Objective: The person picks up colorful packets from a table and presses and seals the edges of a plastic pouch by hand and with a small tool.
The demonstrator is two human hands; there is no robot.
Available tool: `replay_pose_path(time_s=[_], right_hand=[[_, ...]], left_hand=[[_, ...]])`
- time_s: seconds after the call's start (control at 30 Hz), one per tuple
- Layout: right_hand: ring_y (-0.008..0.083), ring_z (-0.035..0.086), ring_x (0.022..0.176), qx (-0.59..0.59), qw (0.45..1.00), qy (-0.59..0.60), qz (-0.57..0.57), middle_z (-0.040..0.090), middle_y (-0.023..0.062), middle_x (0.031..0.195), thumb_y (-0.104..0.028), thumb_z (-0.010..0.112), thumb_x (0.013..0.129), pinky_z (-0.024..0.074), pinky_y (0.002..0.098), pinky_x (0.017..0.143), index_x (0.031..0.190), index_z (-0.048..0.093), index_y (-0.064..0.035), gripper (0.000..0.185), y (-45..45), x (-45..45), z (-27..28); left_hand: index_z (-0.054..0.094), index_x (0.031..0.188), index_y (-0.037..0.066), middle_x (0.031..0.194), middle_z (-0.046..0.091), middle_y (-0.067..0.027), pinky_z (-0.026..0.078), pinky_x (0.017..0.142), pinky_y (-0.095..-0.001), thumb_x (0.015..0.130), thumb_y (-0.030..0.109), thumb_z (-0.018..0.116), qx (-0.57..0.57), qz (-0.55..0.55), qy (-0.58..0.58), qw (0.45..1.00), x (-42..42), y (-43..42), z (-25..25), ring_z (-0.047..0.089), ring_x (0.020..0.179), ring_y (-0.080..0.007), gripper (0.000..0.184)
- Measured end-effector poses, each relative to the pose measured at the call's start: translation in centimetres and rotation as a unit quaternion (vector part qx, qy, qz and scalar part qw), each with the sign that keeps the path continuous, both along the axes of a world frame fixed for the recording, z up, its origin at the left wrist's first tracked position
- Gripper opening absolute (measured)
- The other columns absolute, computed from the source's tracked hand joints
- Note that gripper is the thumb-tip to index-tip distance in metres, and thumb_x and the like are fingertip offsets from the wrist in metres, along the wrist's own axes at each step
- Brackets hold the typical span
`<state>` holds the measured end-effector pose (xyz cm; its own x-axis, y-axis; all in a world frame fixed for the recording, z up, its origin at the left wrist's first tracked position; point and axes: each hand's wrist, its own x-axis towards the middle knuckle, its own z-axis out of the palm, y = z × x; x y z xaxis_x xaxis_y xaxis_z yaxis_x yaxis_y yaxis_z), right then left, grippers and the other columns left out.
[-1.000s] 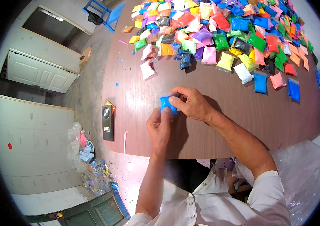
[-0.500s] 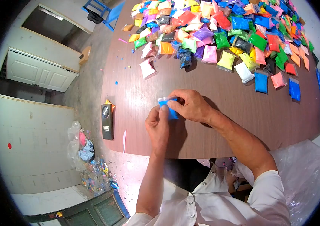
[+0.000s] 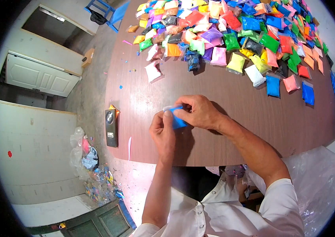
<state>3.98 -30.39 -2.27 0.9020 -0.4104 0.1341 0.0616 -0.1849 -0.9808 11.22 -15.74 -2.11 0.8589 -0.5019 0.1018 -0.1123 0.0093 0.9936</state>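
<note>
1. Pinching a blue packet (image 3: 179, 122) between the fingers of the left hand (image 3: 163, 132) and right hand (image 3: 202, 112), above the bench (image 3: 136, 106).
2. Tilting it more than a second ago, holding it slightly farther left.
3. Keeping a dark phone (image 3: 112, 125) nearby, bearing a white label (image 3: 110, 134) too small to read.
4. Facing heaped coloured packets (image 3: 215, 37) across brown wood grain.
5. Working near a pale wall (image 3: 37, 154) and white door (image 3: 41, 75).

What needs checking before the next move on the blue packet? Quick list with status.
1. Left hand gripping the blue packet: ok.
2. Right hand on the packet too, at its upper edge: ok.
3. Packet sealed: cannot tell, fingers cover much of the edge.
4. Packet pile apart from both hands: ok.
5. Phone apart from both hands: ok.
6. Table free of scraps: not ok, pink strip near the phone.
</note>
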Motion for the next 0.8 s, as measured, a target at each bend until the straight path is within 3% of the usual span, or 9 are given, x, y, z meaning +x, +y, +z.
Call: replay_pose_path(time_s=[0.03,0.23,0.3,0.37,0.57,0.63,0.8], right_hand=[[0.0107,0.06,0.071,0.01,1.0,-0.002,-0.01,0.067,0.006,0.078,-0.016,0.068,0.093,0.0509,0.0295,0.065,0.1,0.07,0.001,0.019,0.1,0.0,0.0],[0.0104,0.061,0.072,0.012,1.0,-0.015,-0.004,0.068,0.005,0.078,-0.015,0.066,0.093,0.0514,0.0299,0.065,0.097,0.069,0.0013,0.017,-0.3,0.0,-0.1],[0.0107,0.061,0.072,0.004,1.0,-0.011,-0.002,0.068,0.0052,0.078,-0.015,0.066,0.093,0.0514,0.0303,0.065,0.096,0.069,0.0011,0.017,-0.3,0.0,0.0],[0.011,0.061,0.072,-0.005,1.0,-0.007,0.0,0.068,0.0054,0.078,-0.015,0.066,0.093,0.0513,0.0306,0.064,0.096,0.068,0.0009,0.017,-0.3,0.0,0.0],[0.0158,0.063,0.069,-0.069,0.997,-0.037,-0.028,0.068,0.0096,0.077,-0.017,0.068,0.091,0.0516,0.0326,0.064,0.097,0.069,-0.0015,0.017,0.1,0.1,0.0],[0.0325,0.069,0.077,-0.128,0.992,0.011,-0.009,0.069,0.0173,0.083,-0.023,0.068,0.089,0.0525,0.0418,0.069,0.099,0.067,-0.0025,0.023,0.1,-0.1,0.4],[0.032,0.068,0.075,-0.059,0.998,0.005,-0.016,0.068,0.0178,0.083,-0.025,0.068,0.089,0.0517,0.042,0.069,0.1,0.067,-0.0021,0.025,0.0,0.0,0.0]], left_hand=[[0.069,0.099,0.001,0.085,0.062,0.0028,0.042,0.071,-0.0218,0.105,0.026,0.062,0.0,0.0,0.0,1.0,-0.1,0.0,0.1,0.051,0.079,-0.0044,0.027],[0.068,0.096,0.001,0.085,0.061,0.0037,0.041,0.068,-0.0215,0.106,0.026,0.06,0.029,0.034,-0.032,0.998,-0.1,-0.4,0.4,0.049,0.078,-0.0036,0.028],[0.067,0.102,-0.003,0.087,0.065,-0.0008,0.048,0.073,-0.0232,0.106,0.022,0.06,0.045,0.007,-0.015,0.999,0.3,0.2,0.0,0.055,0.08,-0.0055,0.026],[0.067,0.101,-0.003,0.087,0.065,-0.0004,0.047,0.072,-0.023,0.106,0.021,0.06,0.039,0.0,-0.02,0.999,0.5,0.3,-0.3,0.055,0.08,-0.0053,0.025],[0.066,0.101,-0.002,0.087,0.064,0.0003,0.046,0.071,-0.0227,0.107,0.021,0.059,0.022,0.015,-0.029,0.999,0.5,0.5,-0.7,0.054,0.08,-0.0052,0.024],[0.066,0.102,-0.002,0.087,0.064,0.0002,0.047,0.072,-0.0229,0.107,0.02,0.058,0.013,0.017,-0.021,1.0,0.5,0.5,-0.7,0.054,0.08,-0.0054,0.024],[0.065,0.099,-0.002,0.086,0.064,0.0003,0.047,0.073,-0.0241,0.106,0.024,0.059,0.056,0.045,-0.045,0.996,-0.2,-0.5,0.8,0.053,0.08,-0.0063,0.028]])
